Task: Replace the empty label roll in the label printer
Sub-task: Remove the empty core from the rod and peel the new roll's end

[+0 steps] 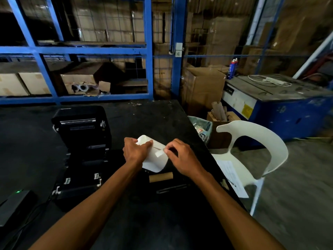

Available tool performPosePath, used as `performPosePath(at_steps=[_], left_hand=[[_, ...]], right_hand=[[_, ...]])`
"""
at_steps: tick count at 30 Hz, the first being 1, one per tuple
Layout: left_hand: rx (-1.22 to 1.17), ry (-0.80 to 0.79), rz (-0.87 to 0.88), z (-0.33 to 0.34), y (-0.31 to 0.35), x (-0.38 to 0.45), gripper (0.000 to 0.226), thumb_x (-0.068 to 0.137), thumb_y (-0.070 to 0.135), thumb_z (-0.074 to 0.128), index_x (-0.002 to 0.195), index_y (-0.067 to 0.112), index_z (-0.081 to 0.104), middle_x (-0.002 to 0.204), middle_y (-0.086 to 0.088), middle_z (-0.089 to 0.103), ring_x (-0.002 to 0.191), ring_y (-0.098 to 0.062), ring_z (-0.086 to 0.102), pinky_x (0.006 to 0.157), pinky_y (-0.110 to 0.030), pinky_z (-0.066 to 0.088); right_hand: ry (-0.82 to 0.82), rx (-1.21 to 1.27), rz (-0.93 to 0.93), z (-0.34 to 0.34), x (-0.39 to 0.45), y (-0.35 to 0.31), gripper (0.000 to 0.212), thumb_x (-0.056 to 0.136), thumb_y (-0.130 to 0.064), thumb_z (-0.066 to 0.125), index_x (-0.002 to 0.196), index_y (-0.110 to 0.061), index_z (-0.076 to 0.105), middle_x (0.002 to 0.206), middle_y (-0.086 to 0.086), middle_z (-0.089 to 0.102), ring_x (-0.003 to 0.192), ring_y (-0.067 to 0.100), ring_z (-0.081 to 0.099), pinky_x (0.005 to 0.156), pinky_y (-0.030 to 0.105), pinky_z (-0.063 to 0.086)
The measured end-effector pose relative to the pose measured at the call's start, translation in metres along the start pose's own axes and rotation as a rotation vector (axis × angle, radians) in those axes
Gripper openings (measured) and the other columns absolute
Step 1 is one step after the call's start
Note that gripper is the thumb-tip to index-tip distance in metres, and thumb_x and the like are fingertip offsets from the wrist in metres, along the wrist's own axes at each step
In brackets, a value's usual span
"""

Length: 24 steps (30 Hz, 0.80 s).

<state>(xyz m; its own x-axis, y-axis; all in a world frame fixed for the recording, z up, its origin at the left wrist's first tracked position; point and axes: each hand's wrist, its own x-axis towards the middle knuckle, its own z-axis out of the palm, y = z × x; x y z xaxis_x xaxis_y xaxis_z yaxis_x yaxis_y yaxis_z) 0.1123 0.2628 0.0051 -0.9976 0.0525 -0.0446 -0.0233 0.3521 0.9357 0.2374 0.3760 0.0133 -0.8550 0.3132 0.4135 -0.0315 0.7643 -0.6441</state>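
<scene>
A white label roll (155, 160) is held above the black table, right of the black label printer (81, 152), whose lid stands open. My left hand (136, 150) grips the roll's left end. At the roll's upper right, my right hand (182, 157) pinches a small tab or piece of tape on the paper's edge. A bare brown cardboard core (161, 177) lies on the table just below the roll, beside a dark spindle bar (171, 188).
A black device with a green light (15, 204) sits at the table's left front. Off the table's right edge (207, 152) stand a white plastic chair (252, 152) with papers on it, a bin bag, cardboard boxes and a blue strapping machine (277, 105). Blue racking runs behind.
</scene>
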Motion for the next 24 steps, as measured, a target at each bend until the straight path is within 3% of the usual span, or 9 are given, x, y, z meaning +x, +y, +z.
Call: performPosePath(at_steps=[3,5,7,10,14,18,20,24], left_hand=[[0.05,-0.032,0.067,0.008,-0.007,-0.007,0.052,0.067,0.036,0.083,0.096,0.016,0.044,0.098,-0.003,0.052,0.087,-0.021,0.051,0.068,-0.033,0.04],[0.063,-0.06,0.116,0.01,-0.011,-0.013,0.052,0.068,0.036,0.083,0.095,0.016,0.044,0.096,-0.002,0.052,0.085,-0.02,0.051,0.065,-0.032,0.039],[0.072,-0.084,0.144,0.012,-0.013,-0.02,0.052,0.068,0.035,0.083,0.095,0.017,0.043,0.096,-0.002,0.054,0.085,-0.021,0.052,0.065,-0.033,0.042],[0.065,-0.124,0.196,0.016,-0.018,-0.033,0.051,0.067,0.036,0.083,0.094,0.017,0.045,0.094,-0.001,0.055,0.088,-0.023,0.055,0.074,-0.039,0.051],[0.044,-0.186,0.232,0.02,-0.026,-0.055,0.049,0.066,0.035,0.084,0.091,0.018,0.046,0.092,-0.001,0.057,0.095,-0.026,0.058,0.078,-0.042,0.052],[0.025,-0.244,0.247,0.022,-0.028,-0.07,0.05,0.065,0.036,0.084,0.092,0.018,0.046,0.093,-0.003,0.059,0.096,-0.027,0.059,0.078,-0.046,0.053],[0.022,-0.264,0.272,0.023,-0.029,-0.074,0.05,0.066,0.036,0.084,0.092,0.017,0.046,0.093,-0.002,0.058,0.097,-0.027,0.058,0.08,-0.046,0.052],[0.009,-0.276,0.279,0.023,-0.031,-0.077,0.052,0.066,0.037,0.084,0.094,0.017,0.045,0.094,-0.003,0.059,0.097,-0.026,0.058,0.079,-0.044,0.052]], right_hand=[[-0.233,0.103,0.237,-0.022,-0.007,0.012,0.011,0.086,-0.014,0.064,0.085,-0.004,0.069,0.069,-0.003,0.062,0.061,0.002,0.056,0.059,0.013,0.044],[-0.452,0.044,0.379,-0.031,-0.02,0.03,0.016,0.086,-0.011,0.064,0.086,0.003,0.07,0.062,0.002,0.06,0.052,0.004,0.052,0.052,0.015,0.043],[-0.542,0.016,0.524,-0.03,-0.041,0.05,0.018,0.085,-0.011,0.065,0.083,0.006,0.07,0.06,0.007,0.058,0.051,0.011,0.051,0.051,0.018,0.043],[-0.571,0.053,0.709,-0.02,-0.073,0.074,0.015,0.081,-0.015,0.071,0.076,-0.001,0.07,0.063,0.009,0.061,0.054,0.014,0.055,0.054,0.022,0.048],[-0.584,0.016,0.862,-0.005,-0.108,0.091,0.027,0.072,-0.017,0.08,0.085,0.005,0.072,0.065,0.011,0.062,0.061,0.02,0.056,0.057,0.026,0.049],[-0.608,-0.004,0.95,0.003,-0.128,0.098,0.028,0.072,-0.014,0.08,0.088,0.007,0.071,0.067,0.012,0.063,0.06,0.02,0.057,0.055,0.025,0.049],[-0.631,-0.016,0.984,0.005,-0.134,0.1,0.027,0.073,-0.013,0.079,0.088,0.008,0.07,0.062,0.009,0.061,0.051,0.015,0.055,0.048,0.021,0.048],[-0.604,-0.093,1.025,0.014,-0.148,0.104,0.017,0.072,-0.01,0.079,0.076,-0.003,0.063,0.057,0.007,0.058,0.044,0.013,0.052,0.046,0.021,0.047]])
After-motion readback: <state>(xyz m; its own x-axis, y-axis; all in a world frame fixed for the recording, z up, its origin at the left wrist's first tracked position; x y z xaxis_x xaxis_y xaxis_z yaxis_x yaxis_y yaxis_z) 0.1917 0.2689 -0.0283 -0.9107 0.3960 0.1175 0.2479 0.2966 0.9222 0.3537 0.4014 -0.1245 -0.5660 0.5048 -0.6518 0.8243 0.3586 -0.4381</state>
